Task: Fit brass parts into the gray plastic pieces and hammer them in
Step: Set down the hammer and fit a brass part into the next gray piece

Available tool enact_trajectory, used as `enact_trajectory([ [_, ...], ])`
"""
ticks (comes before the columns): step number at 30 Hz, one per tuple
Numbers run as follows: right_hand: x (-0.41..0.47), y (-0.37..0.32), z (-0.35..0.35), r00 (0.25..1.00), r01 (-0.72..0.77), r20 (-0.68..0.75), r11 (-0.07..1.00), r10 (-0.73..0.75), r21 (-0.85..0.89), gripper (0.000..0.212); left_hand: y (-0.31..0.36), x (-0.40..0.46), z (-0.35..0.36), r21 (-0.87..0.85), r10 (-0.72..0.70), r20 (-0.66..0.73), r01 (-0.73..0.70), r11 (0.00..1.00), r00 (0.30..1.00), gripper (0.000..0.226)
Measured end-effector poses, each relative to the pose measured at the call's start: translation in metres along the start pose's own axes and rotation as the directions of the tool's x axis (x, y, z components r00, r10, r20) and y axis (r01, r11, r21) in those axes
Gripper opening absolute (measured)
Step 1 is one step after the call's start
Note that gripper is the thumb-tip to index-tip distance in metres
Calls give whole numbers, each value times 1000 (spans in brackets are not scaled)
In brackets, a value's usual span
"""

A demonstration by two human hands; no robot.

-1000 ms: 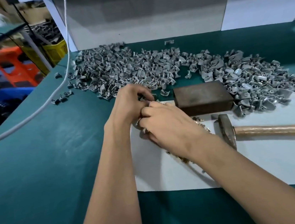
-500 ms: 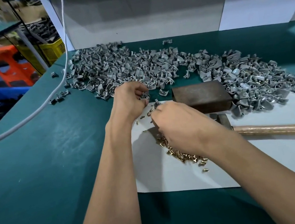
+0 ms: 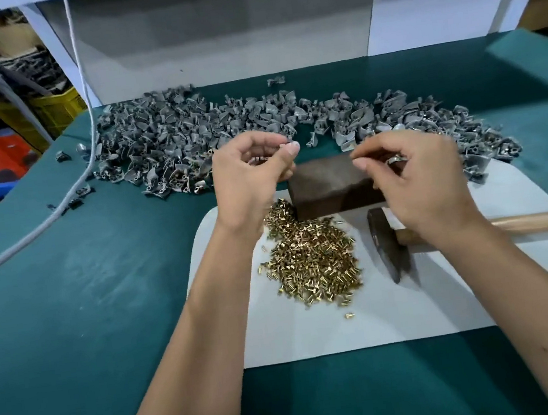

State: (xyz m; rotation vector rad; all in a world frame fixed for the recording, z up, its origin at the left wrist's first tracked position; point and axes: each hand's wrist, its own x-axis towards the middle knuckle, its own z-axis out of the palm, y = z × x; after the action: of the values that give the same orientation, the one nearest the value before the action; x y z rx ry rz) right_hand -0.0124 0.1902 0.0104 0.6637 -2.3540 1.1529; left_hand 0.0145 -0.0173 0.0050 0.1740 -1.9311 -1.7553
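Hands: we see both raised above the block (image 3: 332, 186), apart from each other.
Left hand (image 3: 248, 179): fingers curled, pinching a small gray piece (image 3: 284, 146) at thumb tip.
Right hand (image 3: 413, 176): thumb and forefinger pinched; what they hold we cannot tell; a gray piece shows under its fingers.
Brass parts (image 3: 314, 264): heap on white sheet (image 3: 416, 310), just before the block.
Gray pieces (image 3: 171, 140): long pile behind the block.
Hammer (image 3: 389, 245): lying on sheet, right of brass.

hammer handle (image 3: 543, 221) cut off right, right hand (image 3: 424, 182) blurred
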Motion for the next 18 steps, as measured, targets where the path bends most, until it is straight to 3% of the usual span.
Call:
enact_trajectory([
  [3,2,8,2,993,-95,-69,995,92,-41,17,4,-8,13,-167,-50,47,57,984,998,13],
  [10,6,18,3,943,-298,-145,954,299,25,23,2,-7,14,-212,-87,24,90,973,996,11],
  [13,7,18,2,934,-318,-167,948,316,16,19,0,-5,12,-260,-152,27,154,953,988,13],
  [18,6,9,0,962,-212,-178,977,206,-12,17,2,-6,12,-384,-208,152,252,889,966,24],
])
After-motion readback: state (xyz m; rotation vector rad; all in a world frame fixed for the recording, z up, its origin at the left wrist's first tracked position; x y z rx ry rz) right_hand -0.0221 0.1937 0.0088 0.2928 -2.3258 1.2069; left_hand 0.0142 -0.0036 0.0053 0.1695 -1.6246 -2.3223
